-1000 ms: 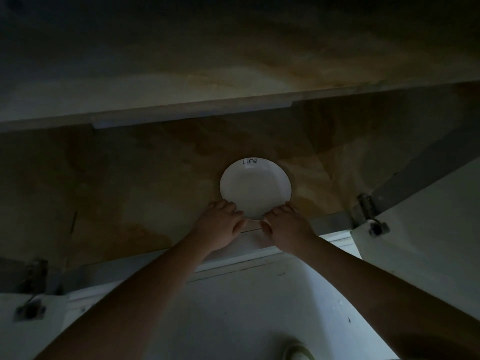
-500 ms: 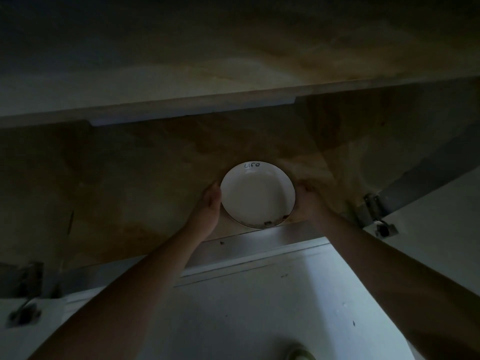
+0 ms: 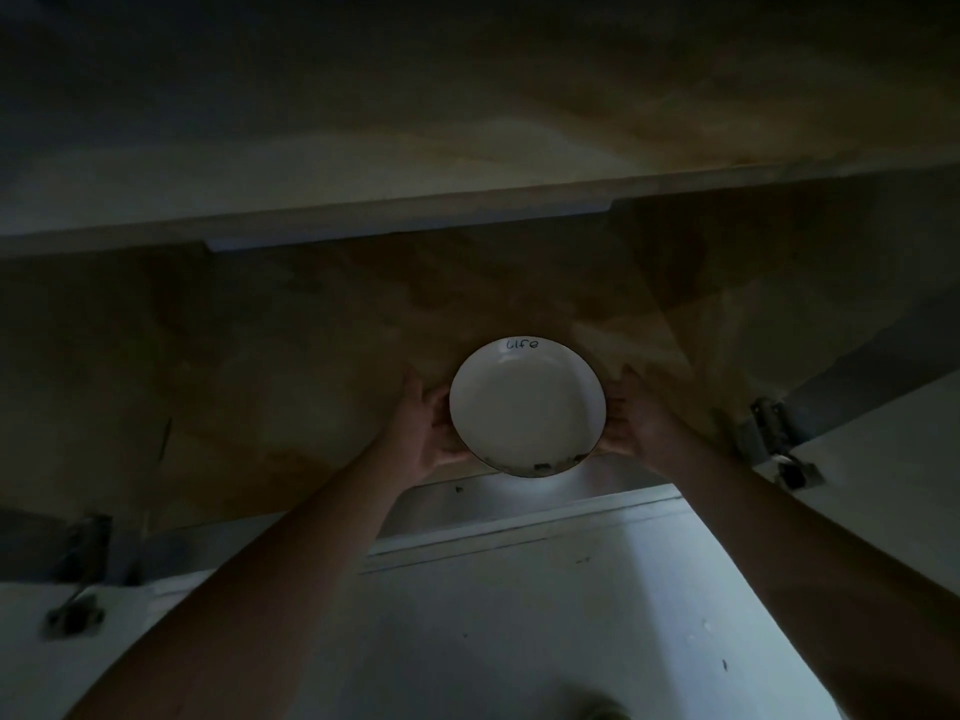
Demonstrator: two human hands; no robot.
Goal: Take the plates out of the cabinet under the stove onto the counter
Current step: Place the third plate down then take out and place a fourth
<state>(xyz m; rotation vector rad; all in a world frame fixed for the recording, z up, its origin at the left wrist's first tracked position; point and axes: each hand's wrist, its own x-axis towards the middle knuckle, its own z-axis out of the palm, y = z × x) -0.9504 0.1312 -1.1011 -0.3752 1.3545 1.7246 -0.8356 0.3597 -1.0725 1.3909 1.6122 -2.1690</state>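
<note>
Inside a dim cabinet (image 3: pixel 260 366), you hold a white plate (image 3: pixel 527 407) between both hands, your left hand (image 3: pixel 423 433) cupped against its left edge and your right hand (image 3: pixel 636 426) against its right edge. Each grip is closed on the plate's rim, fingers curling underneath it. The plate sits level, face up, with the word "Life" written near its far edge and a thin dark line around the rim; a few dark marks show on the near edge. The plate is above the front of the cabinet's brown floor, its near edge reaching over the pale front ledge (image 3: pixel 519 517) of the cabinet. To the right of the plate, a metal hinge (image 3: pixel 774 433) joins an open white door (image 3: pixel 883 459). To the left of the plate, lower in view, is a second hinge (image 3: pixel 83 563). Whether the plate touches the cabinet floor cannot be told.
</note>
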